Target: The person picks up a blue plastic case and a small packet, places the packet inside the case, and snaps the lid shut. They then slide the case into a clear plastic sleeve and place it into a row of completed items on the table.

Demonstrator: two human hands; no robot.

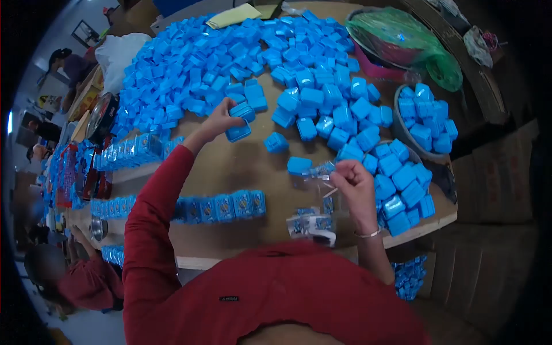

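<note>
My left hand reaches over the table, its fingers pinching a small blue plastic box. A second blue piece hangs just below it, touching or joined to it. More blue boxes lie right beyond these fingertips. Nearer my body, my right hand is closed with thumb and fingers together on a clear plastic sheet bearing small printed pieces. Beside that sheet sits a single blue box. Below it on the table lie more clear packets with printed pieces.
A large heap of blue boxes covers the far side. Two rows of printed blue boxes stand at left. Filled tubs are at right, near a basin under green plastic. Another person sits at lower left.
</note>
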